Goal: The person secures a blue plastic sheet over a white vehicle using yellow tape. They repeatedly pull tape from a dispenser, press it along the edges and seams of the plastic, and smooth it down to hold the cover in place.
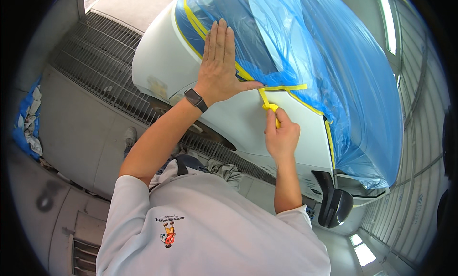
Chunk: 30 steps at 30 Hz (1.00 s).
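Observation:
A white car body (234, 118) stands before me, its windows and roof draped in blue plastic film (329, 56). Yellow masking tape (195, 22) follows the window edge along the film's border. My left hand (219, 68) lies flat with fingers stretched over the tape and film, its thumb pointing right along the window's lower edge. In my right hand (282, 132) is a roll of yellow masking tape (271, 107), mostly hidden by the fingers. From the roll a short strip (264, 96) runs up to the tape at the corner of the window line.
A black side mirror (335, 202) sticks out from the car at lower right. Floor grating (102, 52) runs along the left. Crumpled blue and white sheeting (31, 118) lies at far left, and a bunched grey cloth (224, 173) shows below the car. A ribbed wall (420, 133) closes the right side.

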Available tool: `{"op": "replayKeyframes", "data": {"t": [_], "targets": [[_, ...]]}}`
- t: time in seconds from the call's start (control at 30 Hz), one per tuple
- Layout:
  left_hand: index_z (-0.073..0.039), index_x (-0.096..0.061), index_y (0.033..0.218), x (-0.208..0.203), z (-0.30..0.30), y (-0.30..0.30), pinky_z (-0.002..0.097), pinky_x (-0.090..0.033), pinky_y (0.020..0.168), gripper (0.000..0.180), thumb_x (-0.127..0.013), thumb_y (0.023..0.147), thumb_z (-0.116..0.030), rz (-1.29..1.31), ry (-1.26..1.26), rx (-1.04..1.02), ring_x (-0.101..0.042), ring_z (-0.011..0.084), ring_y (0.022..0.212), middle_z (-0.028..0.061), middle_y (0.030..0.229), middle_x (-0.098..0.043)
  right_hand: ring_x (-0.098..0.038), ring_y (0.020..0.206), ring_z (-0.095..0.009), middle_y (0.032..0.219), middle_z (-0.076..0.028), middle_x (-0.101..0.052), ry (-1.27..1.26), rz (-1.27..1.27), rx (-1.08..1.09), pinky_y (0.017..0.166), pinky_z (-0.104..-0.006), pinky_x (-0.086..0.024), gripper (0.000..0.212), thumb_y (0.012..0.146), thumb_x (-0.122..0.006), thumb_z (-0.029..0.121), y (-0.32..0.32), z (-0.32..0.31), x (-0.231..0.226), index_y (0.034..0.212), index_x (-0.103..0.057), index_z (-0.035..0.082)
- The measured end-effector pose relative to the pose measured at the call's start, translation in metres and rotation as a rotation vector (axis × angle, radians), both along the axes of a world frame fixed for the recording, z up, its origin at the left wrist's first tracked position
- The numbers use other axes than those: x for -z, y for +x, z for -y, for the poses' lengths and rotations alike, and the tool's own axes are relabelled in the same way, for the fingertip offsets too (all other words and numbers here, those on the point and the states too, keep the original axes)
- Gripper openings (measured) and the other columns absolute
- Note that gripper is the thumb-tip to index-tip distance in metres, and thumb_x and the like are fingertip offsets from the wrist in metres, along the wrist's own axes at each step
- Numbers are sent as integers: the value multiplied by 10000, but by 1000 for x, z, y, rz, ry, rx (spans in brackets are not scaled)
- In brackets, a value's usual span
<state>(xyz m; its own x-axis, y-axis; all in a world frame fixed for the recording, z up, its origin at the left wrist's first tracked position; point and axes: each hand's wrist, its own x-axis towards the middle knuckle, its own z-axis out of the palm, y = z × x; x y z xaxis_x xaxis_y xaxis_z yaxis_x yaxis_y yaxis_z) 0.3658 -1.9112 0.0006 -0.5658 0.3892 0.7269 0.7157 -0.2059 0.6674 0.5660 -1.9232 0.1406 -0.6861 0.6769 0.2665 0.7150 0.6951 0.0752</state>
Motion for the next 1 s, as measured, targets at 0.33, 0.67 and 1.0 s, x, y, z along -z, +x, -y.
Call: {"op": "replayKeyframes", "data": {"t": [0.33,0.67,1.0], "targets": [[-13,-307,1639,-17,33,-4,584,-182,1278,1079,-879,843,-463,84,34,120,-191,479,1576,289,1717,-173,-578,488,-274,552,-47,-569,-201,-119,-328,635,-362,-558,137,926,-744,139,-8,70,24,821,-691,69],[-11,-736,1145,3,143,12,291,-552,809,230,-768,917,-25,917,-78,1111,-668,105,864,27,980,-736,-550,458,-254,531,-33,-539,-248,-127,-254,634,-357,-560,76,969,-720,104,-3,71,21,961,-736,30],[-24,-720,971,27,109,-28,273,-526,739,99,-797,940,-77,695,102,481,-632,107,764,23,859,-706,-568,532,-259,564,-34,-612,-132,-55,-183,867,-393,-450,172,1037,-668,205,-12,65,30,1093,-697,45]]}}
